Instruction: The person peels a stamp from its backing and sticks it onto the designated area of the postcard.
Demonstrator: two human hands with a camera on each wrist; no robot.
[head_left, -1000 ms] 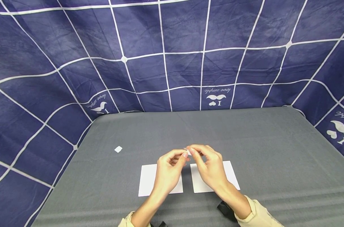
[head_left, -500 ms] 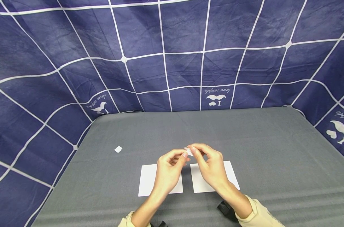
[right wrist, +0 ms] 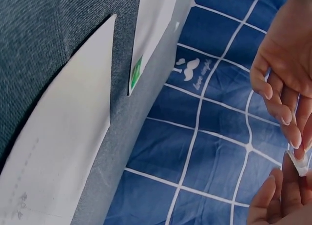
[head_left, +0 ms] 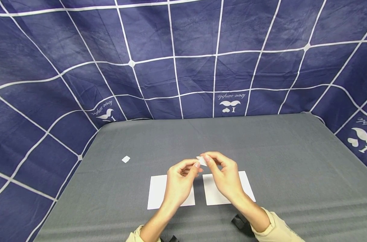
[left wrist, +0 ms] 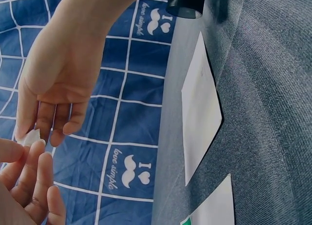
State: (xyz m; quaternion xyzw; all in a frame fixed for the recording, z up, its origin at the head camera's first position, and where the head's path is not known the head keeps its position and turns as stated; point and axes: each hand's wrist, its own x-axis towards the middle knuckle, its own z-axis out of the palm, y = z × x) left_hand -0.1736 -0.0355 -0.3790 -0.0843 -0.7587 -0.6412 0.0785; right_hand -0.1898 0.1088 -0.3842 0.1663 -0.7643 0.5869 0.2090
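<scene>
Both hands meet above the grey table over a small white paper-like piece point(head_left: 202, 161), pale and flat. My left hand point(head_left: 181, 183) pinches its near left edge between thumb and forefinger. On the other side, my right hand point(head_left: 225, 174) pinches it the same way. One ragged-looking edge of the white piece point(right wrist: 298, 162) shows in the right wrist view; fingertips cover much of the rest. Under the left hand lies a white sheet point(head_left: 156, 192), and beneath the right hand another white sheet point(head_left: 247, 186). A green mark point(right wrist: 136, 72) shows at a corner of the left sheet.
A second small white piece point(head_left: 126, 159) lies on the table, far left of the hands. The grey cloth-covered table point(head_left: 286, 151) ends at a blue curtain point(head_left: 195, 74) with white grid lines. A black object point(head_left: 241, 222) sits beside the right wrist.
The right hand has shifted slightly up, and more of the white piece shows between the fingertips. My left hand has stayed nearly still. The sheets have not moved.
</scene>
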